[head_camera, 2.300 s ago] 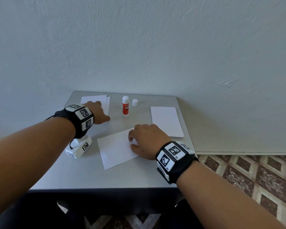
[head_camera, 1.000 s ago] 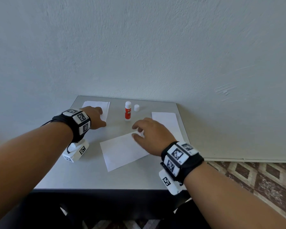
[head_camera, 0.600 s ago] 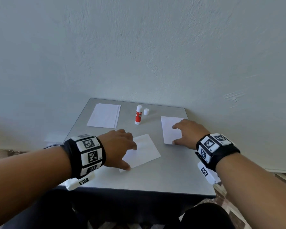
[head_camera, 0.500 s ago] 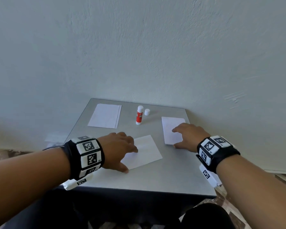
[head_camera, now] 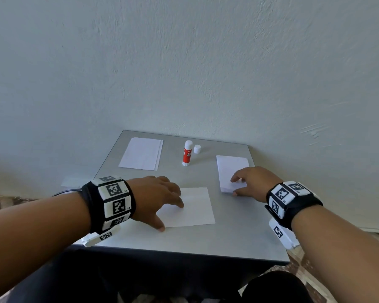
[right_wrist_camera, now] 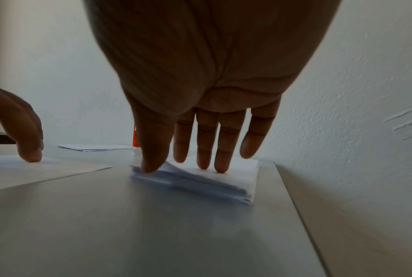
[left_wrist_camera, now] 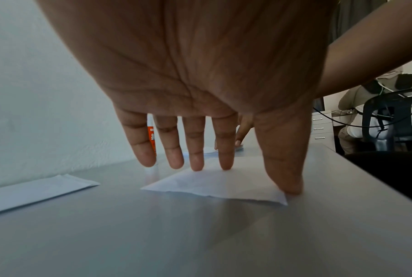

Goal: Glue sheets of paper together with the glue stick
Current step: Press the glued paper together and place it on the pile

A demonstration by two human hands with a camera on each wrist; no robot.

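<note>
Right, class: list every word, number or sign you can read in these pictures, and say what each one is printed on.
Glue stick: white print on the red label, too small and blurred to read; the left wrist view shows only cut-off letters.
Wristbands: black-and-white square code patterns with tiny marks, unreadable.
Sheets of paper: blank.

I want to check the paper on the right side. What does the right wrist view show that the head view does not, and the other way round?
Only the right wrist view shows that the white paper stack holds many sheets, and that the right hand's thumb lifts its near corner.

Only the head view shows the small white cap beside the uncapped red glue stick and the whole grey table.

Both show the left hand resting on the single white sheet, and the far white sheets.
</note>
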